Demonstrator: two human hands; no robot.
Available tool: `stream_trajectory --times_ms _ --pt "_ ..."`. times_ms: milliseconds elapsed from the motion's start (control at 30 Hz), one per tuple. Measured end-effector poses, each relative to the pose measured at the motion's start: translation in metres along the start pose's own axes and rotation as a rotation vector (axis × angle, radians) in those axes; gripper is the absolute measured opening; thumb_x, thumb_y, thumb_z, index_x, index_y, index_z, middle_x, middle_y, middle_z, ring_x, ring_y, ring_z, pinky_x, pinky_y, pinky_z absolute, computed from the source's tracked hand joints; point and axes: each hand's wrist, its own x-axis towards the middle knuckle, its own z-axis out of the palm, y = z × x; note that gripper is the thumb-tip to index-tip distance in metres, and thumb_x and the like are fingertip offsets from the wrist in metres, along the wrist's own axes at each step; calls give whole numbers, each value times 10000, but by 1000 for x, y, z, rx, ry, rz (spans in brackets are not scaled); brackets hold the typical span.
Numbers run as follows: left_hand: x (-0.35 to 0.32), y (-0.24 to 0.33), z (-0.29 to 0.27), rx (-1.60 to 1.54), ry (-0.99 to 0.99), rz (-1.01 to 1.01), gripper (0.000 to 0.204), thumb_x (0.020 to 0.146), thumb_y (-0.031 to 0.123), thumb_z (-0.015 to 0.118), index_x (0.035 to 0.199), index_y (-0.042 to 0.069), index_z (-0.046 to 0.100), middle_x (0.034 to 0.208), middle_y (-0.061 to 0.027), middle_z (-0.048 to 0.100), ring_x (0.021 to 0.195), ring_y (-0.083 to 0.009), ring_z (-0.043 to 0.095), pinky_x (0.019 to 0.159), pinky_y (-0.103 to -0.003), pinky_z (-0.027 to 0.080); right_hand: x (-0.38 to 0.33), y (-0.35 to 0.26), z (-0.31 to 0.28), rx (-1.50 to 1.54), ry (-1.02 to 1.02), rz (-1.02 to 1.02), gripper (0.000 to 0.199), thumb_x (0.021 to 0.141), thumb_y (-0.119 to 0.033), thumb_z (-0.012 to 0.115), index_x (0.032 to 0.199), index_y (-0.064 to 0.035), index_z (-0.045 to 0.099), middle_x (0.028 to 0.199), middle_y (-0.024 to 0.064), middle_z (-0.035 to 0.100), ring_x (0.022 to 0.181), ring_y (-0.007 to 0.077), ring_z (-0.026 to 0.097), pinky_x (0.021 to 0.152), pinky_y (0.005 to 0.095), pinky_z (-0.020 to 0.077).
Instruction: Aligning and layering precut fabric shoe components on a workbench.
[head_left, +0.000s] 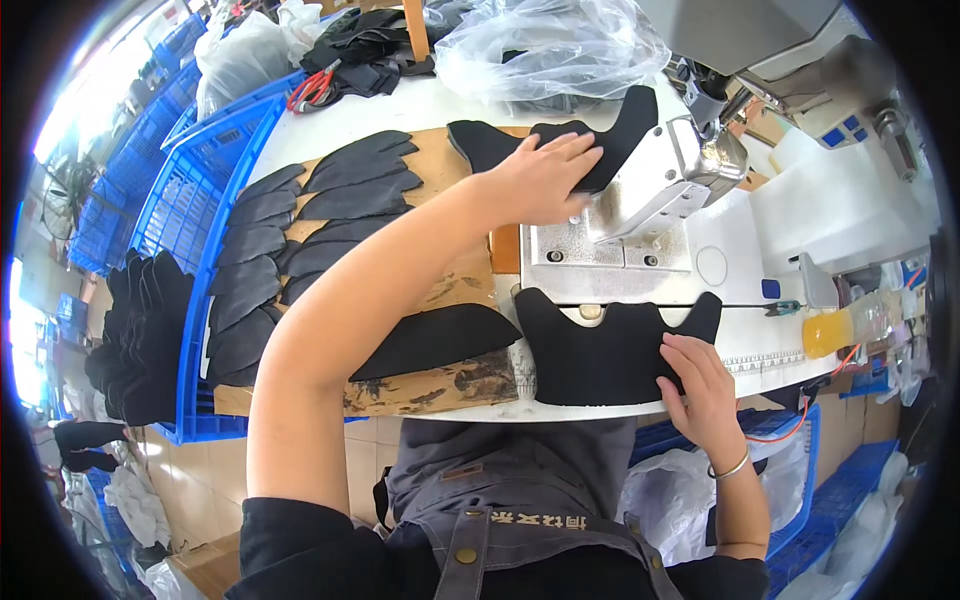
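Observation:
My left hand (540, 178) reaches far across the table and lies flat on a black fabric piece (490, 142) beside the metal head of a sewing machine (672, 175). My right hand (697, 385) pinches the right edge of another black shaped piece (595, 350) that lies at the table's near edge, just in front of the machine's steel plate (580, 260). A curved black piece (440, 338) rests on the brown board (455, 275) under my left forearm.
Several black leaf-shaped pieces (290, 235) are fanned out on the board's left. A blue crate (190, 200) with stacked black pieces (140, 335) stands further left. Plastic bags (545, 45) and red-handled scissors (312, 90) lie at the back. A yellow bottle (835, 330) sits right.

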Motion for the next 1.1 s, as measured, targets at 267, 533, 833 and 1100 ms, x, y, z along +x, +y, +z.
stream_trajectory --times_ms 267,533,833,1100 --pt "17 -27 -49 -100 -457 -337 1284 581 458 838 1529 186 16 1507 -229 263 1339 -353 386 1080 -403 369 -5 11 13 58 60 45 398 711 -9 671 1101 7 595 1194 153 588 1070 359 575 912 420 477" --pt "-9 -42 -79 -92 -630 -291 1204 584 290 850 1520 169 102 1359 -238 462 1238 -350 493 993 -382 433 -8 14 15 66 94 60 374 707 4 645 1078 -1 601 1187 148 596 1071 351 579 908 416 478" --pt "-23 -36 -57 97 -202 -195 1244 598 603 792 1530 194 76 1419 -232 373 1317 -389 373 1124 -477 239 -7 11 18 74 95 50 348 721 23 633 1068 11 600 1180 149 604 1069 360 579 917 424 472" --pt "-113 -136 -103 -133 -21 -421 474 812 471 683 1010 41 646 1011 -165 651 960 -269 634 835 -363 493 -10 12 16 55 92 76 349 736 13 615 1084 1 598 1205 144 597 1097 353 566 943 433 452"
